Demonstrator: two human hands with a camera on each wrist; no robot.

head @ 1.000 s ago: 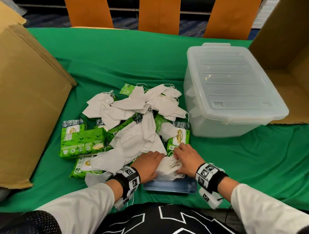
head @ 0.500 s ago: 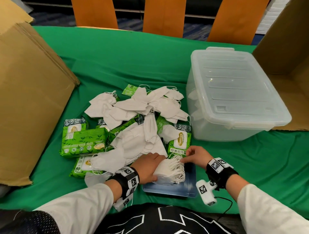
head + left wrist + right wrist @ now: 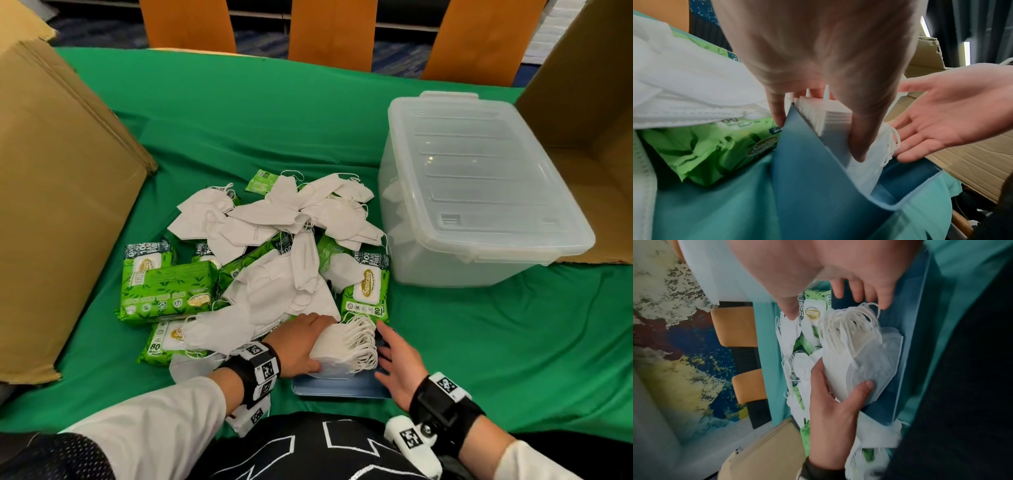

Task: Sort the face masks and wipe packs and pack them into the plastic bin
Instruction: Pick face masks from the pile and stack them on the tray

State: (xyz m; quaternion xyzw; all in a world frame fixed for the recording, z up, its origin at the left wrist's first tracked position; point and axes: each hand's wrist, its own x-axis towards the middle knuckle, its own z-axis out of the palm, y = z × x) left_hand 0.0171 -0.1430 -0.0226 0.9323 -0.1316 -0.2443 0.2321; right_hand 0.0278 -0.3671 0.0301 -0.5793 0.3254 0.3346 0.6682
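left hand (image 3: 301, 344) grips mask stack (image 3: 346, 346)

Head view downward; wrist views close, overlapping.

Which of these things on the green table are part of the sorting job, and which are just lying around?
Part of the job:
stacked masks, gripped by the left hand
loose masks
wipe packs
plastic bin, lid on
right hand, beside the stack

Lying about:
cardboard boxes
blue tray under the stack
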